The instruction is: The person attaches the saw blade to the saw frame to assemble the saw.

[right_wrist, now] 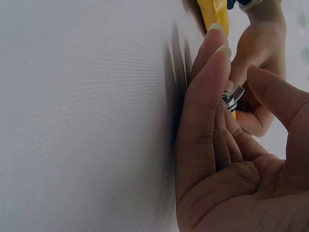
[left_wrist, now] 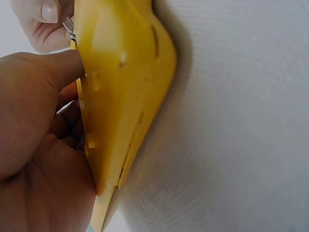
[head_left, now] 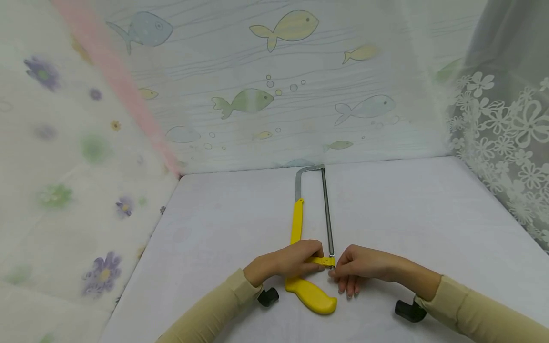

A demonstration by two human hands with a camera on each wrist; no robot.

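Note:
A hacksaw (head_left: 297, 224) with a yellow handle and a grey metal bow lies on the white table, its handle toward me. Gripping its yellow frame is my left hand (head_left: 296, 259), thumb and fingers around the part by the blade's near end. The yellow frame (left_wrist: 120, 87) fills the middle of the left wrist view. My right hand (head_left: 364, 264) is at the near end of the blade (head_left: 328, 209), fingers loosely bent beside a small metal wing nut (right_wrist: 232, 99). In the right wrist view the thumb stands a little apart from that nut.
White cloth covers the table (head_left: 214, 214). A fish-print curtain (head_left: 257, 62) hangs along the back edge, a flower-print one (head_left: 64, 190) on the left and a lace one (head_left: 514, 133) on the right. Black wrist devices (head_left: 409, 310) sit under both sleeves.

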